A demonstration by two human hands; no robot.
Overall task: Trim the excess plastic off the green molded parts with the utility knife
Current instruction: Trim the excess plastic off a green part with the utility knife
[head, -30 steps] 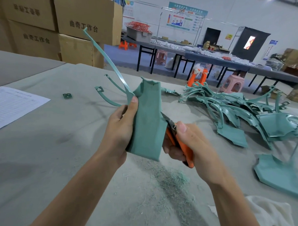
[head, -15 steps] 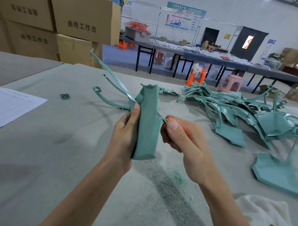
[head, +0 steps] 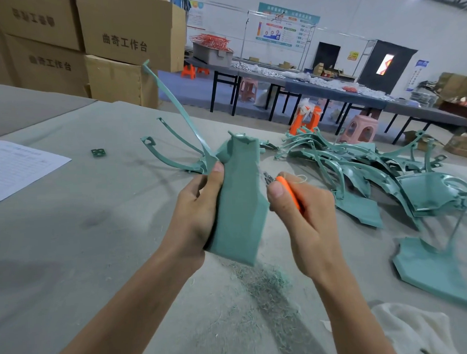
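Observation:
My left hand (head: 195,213) grips a green molded part (head: 240,203) upright above the grey table, thumb on its left edge. Thin curved green arms branch from the part's top toward the upper left. My right hand (head: 303,219) holds an orange utility knife (head: 288,190), whose dark blade tip sits at the part's right edge, near the top. Most of the knife handle is hidden inside my fist.
A pile of green molded parts (head: 387,170) lies on the table (head: 69,251) to the right, one more part (head: 431,270) at the near right. Green shavings (head: 261,285) lie below my hands. A paper sheet (head: 15,167), a small green piece (head: 98,152), a white cloth (head: 410,329), stacked cardboard boxes (head: 87,49).
My right hand has slid the knife up along the part's right edge, from low on the edge to near the top. The left hand turned the part slightly and tilted its arms down.

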